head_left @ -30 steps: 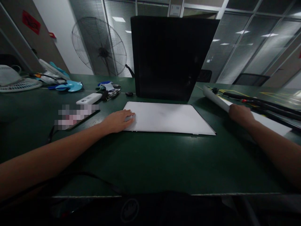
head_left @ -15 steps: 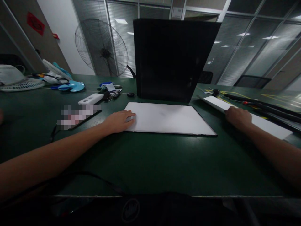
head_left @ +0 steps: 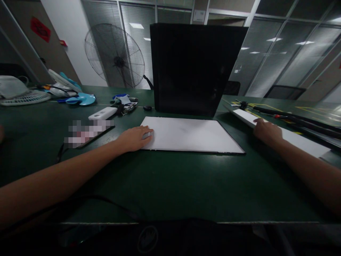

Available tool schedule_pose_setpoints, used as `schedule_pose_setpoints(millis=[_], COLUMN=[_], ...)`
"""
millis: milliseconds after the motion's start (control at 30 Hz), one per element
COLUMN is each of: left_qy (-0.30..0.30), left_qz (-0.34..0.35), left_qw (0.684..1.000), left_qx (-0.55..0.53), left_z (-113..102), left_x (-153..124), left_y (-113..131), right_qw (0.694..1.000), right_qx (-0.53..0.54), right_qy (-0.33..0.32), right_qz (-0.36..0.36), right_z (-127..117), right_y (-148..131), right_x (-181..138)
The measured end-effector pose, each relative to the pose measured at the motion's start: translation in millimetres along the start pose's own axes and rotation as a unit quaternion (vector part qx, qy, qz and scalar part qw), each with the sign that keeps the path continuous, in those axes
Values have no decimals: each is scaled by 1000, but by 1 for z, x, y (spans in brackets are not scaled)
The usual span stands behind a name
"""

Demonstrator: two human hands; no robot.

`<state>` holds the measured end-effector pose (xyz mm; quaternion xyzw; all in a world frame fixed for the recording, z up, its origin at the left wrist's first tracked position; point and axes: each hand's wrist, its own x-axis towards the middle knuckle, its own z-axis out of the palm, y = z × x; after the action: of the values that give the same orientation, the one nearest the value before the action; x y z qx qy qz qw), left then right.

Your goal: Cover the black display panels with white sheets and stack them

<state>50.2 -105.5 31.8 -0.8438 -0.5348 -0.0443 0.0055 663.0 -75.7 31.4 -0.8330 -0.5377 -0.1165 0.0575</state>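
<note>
A white flat panel (head_left: 191,134) lies on the green table (head_left: 170,185) in front of me. My left hand (head_left: 134,138) rests on its near left corner, fingers lying flat and holding nothing. My right hand (head_left: 266,131) lies palm down on a long white sheet (head_left: 301,140) at the right, which now lies flat on the table. Its fingers are stretched over the sheet's near edge.
A tall black panel (head_left: 197,67) stands upright behind the white one. A white power bank (head_left: 102,113), a dark flat device (head_left: 87,131), small tools (head_left: 125,103) and blue fan blades (head_left: 77,97) sit at the left. Black rods (head_left: 295,117) lie at the far right. A standing fan (head_left: 115,57) is behind.
The white sheet under my right hand was curled up off the table and has been laid flat. The right hand shifted slightly left with it. My left hand has stayed put.
</note>
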Motion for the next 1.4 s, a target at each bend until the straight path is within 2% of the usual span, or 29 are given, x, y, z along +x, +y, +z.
schedule_pose_setpoints(millis=[100, 167, 300, 400, 500, 567, 633, 733, 800, 867, 933, 1133, 1267, 1400], left_qy=[2, 3, 7, 12, 12, 12, 11, 12, 17, 25, 33, 55, 33, 33], left_qz=[5, 3, -5, 0, 0, -2, -2, -15, -28, -40, -54, -114, -98, -84], left_qw=[1000, 1000, 1000, 1000, 1000, 1000, 1000, 1000, 999, 998, 996, 987, 994, 995], left_qx=[-1, -2, 0, 2, 0, -2, -4, -16, -31, -48, -64, -93, -38, -41], left_z=[0, 0, 0, 1, 1, 0, -1, -3, -5, -5, -5, -3, -2, -2], left_x=[0, 0, -1, 0, 0, 0, 0, -2, -4, -6, -7, -3, 1, 3], left_y=[1, 1, 1, 0, 0, 0, 2, 5, 7, 8, 8, 5, 5, 4], right_qw=[1000, 998, 981, 958, 943, 938, 934, 921, 892, 850, 813, 753, 717, 715], right_qx=[23, 44, 102, 145, 175, 188, 195, 193, 176, 148, 123, 156, 203, 216], right_qy=[6, 34, 151, 234, 280, 291, 281, 220, 176, 150, 136, 84, 56, 28], right_qz=[3, 23, 73, 84, 47, -15, -104, -258, -378, -483, -552, -634, -664, -664], right_z=[-3, -7, -17, -26, -31, -31, -32, -35, -38, -41, -42, -40, -42, -45], right_y=[2, 4, 0, -13, -33, -47, -61, -81, -93, -103, -111, -121, -125, -123], right_x=[1, 1, -5, -15, -32, -47, -65, -92, -108, -119, -127, -140, -146, -144])
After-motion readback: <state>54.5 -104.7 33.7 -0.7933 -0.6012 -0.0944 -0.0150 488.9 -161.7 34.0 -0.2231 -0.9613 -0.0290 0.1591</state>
